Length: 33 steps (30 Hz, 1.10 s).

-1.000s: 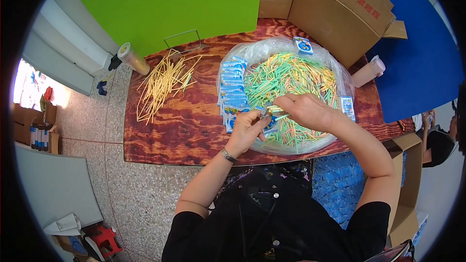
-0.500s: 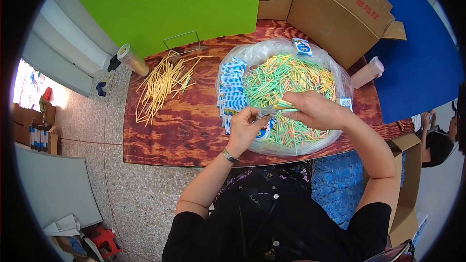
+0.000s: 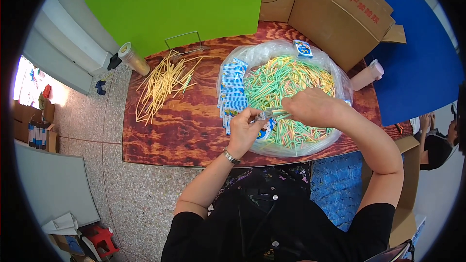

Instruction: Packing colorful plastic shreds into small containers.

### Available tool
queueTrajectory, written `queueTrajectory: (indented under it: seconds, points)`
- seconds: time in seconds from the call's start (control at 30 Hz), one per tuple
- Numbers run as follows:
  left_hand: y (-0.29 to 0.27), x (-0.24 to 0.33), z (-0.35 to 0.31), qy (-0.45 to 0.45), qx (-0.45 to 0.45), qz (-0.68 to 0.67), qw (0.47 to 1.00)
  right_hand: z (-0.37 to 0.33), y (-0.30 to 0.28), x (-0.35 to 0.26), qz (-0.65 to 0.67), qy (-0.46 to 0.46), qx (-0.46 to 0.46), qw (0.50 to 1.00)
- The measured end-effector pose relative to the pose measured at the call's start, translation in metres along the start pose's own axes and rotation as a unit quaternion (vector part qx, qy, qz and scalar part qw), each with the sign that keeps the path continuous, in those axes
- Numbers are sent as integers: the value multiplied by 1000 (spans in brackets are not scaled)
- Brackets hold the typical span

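My left hand [image 3: 243, 128], a watch on its wrist, pinches a small silvery packet [image 3: 265, 115] over the near left part of a clear plastic bag [image 3: 272, 47]. Closed around a few thin coloured sticks [image 3: 278, 112], my right hand [image 3: 313, 108] is just right of the packet. The sticks' left ends meet the packet's mouth; how deep they reach I cannot tell. Below lies a heap of short green, yellow and pink sticks [image 3: 301, 75] in the open bag. A row of blue-and-white packets [image 3: 233, 94] overlaps along the bag's left side.
Long yellow sticks [image 3: 167, 82] lie loose at the table's left, near a clear cylinder [image 3: 133, 59] and a wire stand [image 3: 183, 42]. Cardboard boxes [image 3: 335, 19] and a pink bottle [image 3: 369, 74] border the bag on the right. Another person [image 3: 437, 140] is at the far right.
My right hand has turned so its back faces up, and its fingers have curled over the sticks. My left hand stays nearly in place with the packet.
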<state>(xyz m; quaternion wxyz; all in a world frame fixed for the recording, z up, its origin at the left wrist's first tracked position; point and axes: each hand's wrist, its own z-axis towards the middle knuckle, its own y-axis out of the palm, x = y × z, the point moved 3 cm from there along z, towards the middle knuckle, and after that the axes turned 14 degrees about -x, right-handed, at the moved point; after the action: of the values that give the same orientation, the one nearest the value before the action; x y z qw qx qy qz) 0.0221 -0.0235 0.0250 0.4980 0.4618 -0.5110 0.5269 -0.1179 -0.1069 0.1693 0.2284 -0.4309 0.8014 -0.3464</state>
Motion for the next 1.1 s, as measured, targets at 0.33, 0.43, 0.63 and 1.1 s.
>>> queueTrajectory:
  seconds: [0.33, 0.43, 0.63, 1.1]
  points:
    - [3, 8, -4, 80, 8, 124, 989, 11, -8, -1, -42, 22, -101, 994]
    - [5, 12, -5, 116, 9, 170, 979, 14, -6, 0, -50, 16, -104, 993]
    - [6, 9, -4, 133, 5, 198, 971, 21, -11, 13, -42, -24, -166, 985]
    - [21, -8, 19, 53, -62, 31, 996, -7, -9, 28, 3, -64, -19, 998]
